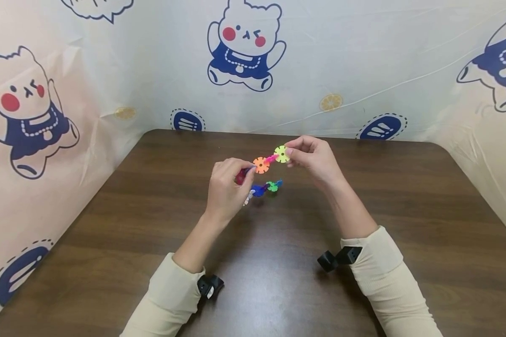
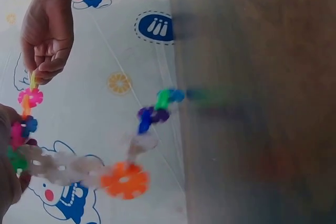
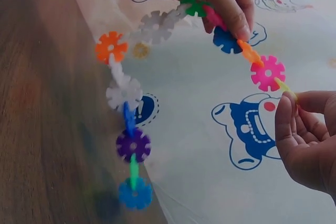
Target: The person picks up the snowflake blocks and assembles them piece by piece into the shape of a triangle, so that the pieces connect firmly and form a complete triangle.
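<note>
A chain of notched plastic snowflake discs is held up between both hands. My right hand (image 1: pixel 314 157) pinches the yellow disc (image 1: pixel 281 154) at one end. Beside it come a pink disc (image 3: pixel 268 73) and an orange disc (image 1: pixel 261 164). Further along, my left hand (image 1: pixel 229 187) grips the chain near a dark blue disc (image 3: pixel 227 40), with pink and green discs (image 3: pixel 196 6) at its fingers. From there the rest hangs down: clear discs (image 3: pixel 156 27), another orange disc (image 3: pixel 111 48), blue, a purple disc (image 3: pixel 133 145), green, and a light blue disc (image 3: pixel 135 193) at the free end.
Under the hands lies a brown wooden table (image 1: pixel 261 281). A pale printed curtain (image 1: pixel 160 61) with cartoon bears stands behind it and along both sides. Each sleeved wrist wears a small black camera (image 1: pixel 211 286).
</note>
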{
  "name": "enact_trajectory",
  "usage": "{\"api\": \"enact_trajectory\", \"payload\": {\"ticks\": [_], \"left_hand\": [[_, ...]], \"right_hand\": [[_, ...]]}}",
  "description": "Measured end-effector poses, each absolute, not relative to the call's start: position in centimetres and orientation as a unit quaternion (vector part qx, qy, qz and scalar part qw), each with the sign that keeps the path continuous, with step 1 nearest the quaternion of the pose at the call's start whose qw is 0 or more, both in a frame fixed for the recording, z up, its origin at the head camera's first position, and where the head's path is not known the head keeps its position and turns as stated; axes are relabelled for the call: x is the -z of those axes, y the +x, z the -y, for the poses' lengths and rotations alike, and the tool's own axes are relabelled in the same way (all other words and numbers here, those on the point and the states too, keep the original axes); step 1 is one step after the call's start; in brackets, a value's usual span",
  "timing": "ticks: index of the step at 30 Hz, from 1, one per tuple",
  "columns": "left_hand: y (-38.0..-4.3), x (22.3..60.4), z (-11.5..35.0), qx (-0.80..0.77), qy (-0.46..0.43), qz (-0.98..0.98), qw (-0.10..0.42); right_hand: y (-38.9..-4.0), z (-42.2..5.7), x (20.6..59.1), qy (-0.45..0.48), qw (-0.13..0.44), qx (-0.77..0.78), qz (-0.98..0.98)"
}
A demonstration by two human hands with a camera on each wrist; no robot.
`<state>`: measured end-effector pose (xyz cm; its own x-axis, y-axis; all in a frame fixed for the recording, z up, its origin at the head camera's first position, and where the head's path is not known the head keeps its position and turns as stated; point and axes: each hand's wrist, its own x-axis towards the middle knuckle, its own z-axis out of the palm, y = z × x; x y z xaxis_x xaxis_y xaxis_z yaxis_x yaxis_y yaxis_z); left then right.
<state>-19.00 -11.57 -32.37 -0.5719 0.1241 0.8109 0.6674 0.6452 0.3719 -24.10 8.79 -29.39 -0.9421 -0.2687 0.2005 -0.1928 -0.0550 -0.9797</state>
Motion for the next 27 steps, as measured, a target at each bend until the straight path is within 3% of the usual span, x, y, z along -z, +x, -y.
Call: {"api": "enact_trajectory", "payload": {"ticks": [9, 27], "left_hand": [[-19.5, 31.7, 10.6, 0.338, -0.248, 0.832, 0.364], [-19.2, 31.0, 8.8, 0.354, -0.274, 0.823, 0.349]], "right_hand": [[-23.3, -8.6, 29.4, -0.169, 0.007, 0.699, -0.695], [-22.2, -8.2, 29.2, -0.201, 0.012, 0.71, -0.675]]}}
